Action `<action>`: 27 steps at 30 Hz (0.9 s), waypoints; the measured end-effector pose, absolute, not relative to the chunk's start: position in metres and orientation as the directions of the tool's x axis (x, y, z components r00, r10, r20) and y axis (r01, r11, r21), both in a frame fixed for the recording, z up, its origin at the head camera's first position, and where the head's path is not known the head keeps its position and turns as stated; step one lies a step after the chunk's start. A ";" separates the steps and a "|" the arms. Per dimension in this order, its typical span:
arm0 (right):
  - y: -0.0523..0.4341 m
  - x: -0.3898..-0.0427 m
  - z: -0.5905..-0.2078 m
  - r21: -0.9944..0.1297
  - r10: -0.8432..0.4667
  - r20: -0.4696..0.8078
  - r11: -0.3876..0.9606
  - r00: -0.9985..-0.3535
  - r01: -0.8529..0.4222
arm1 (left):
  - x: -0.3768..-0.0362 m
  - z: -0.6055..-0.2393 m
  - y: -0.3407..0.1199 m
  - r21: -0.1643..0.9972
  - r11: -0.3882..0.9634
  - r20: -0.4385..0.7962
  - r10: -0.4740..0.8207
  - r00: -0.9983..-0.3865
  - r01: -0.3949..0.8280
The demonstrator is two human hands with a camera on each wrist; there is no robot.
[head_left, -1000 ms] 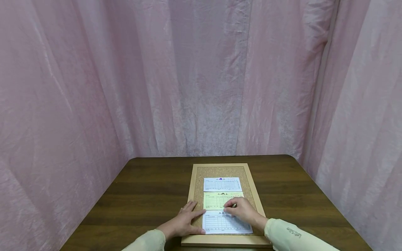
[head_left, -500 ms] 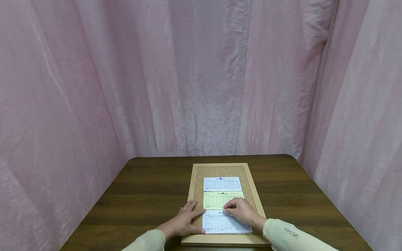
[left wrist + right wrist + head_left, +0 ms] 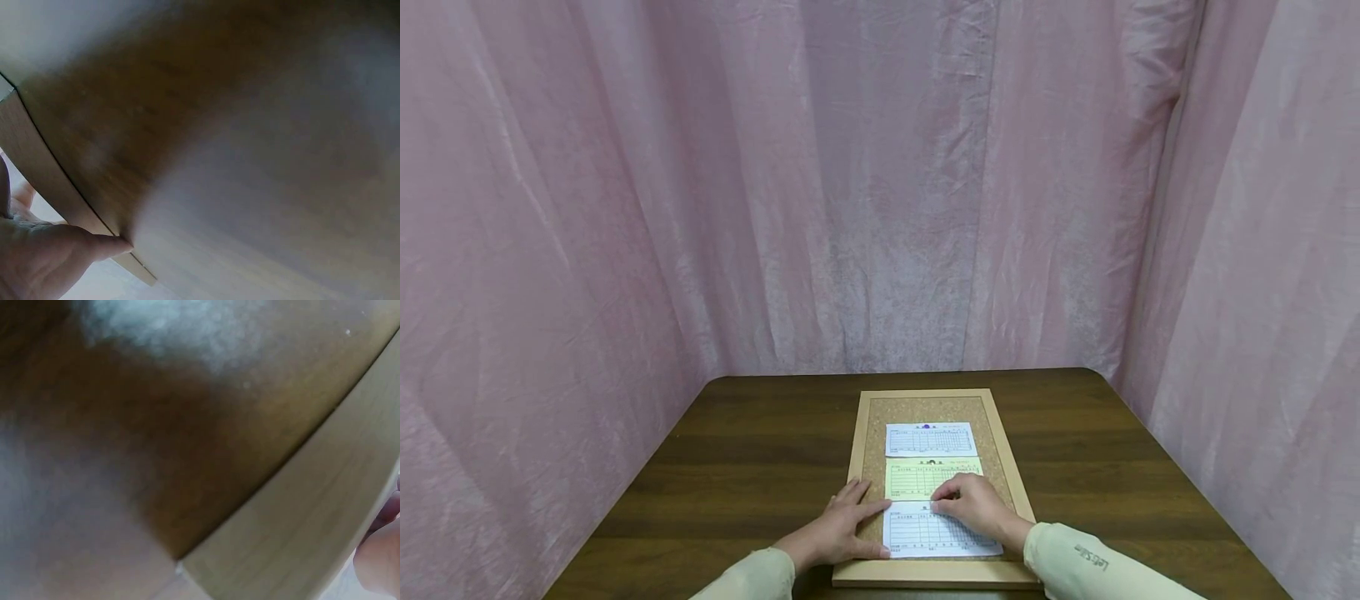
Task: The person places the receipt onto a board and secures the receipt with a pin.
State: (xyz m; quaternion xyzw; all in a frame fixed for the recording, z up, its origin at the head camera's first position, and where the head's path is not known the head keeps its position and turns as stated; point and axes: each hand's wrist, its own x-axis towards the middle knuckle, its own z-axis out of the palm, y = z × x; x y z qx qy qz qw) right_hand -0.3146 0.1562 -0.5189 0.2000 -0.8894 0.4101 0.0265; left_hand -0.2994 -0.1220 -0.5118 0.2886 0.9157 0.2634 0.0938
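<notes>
A cork board in a pale wooden frame bears three printed slips, one below another. The upper white slip has a purple pushpin at its top edge, and the yellow slip a dark one. My left hand rests with spread fingers on the board, thumb and forefinger touching the left edge of the lower white slip. At that slip's top edge, the curled fingers of my right hand pinch what seems a pushpin, hidden by the fingertips.
The board lies on a dark wooden table, near its front edge. Pink curtains hang behind and on both sides. Both wrist views mostly show blurred surfaces and the board's frame, with part of a hand at the edge.
My right hand has shifted very slightly left along the lower slip's top edge. A small dark thing seen at its fingers a second ago is now out of sight. My left hand stays put.
</notes>
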 end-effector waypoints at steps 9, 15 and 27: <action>0.155 -0.314 -0.519 -0.700 -0.336 0.214 0.603 -0.917 -0.384 | -0.298 -0.511 -0.122 0.531 0.699 -0.019 0.575 -0.818 0.479; 0.156 -0.312 -0.518 -0.700 -0.332 0.234 0.595 -0.914 -0.395 | -0.300 -0.512 -0.122 0.541 0.699 -0.032 0.573 -0.819 0.468; 0.155 -0.312 -0.517 -0.706 -0.326 0.213 0.600 -0.921 -0.375 | -0.301 -0.512 -0.122 0.549 0.693 -0.028 0.574 -0.819 0.467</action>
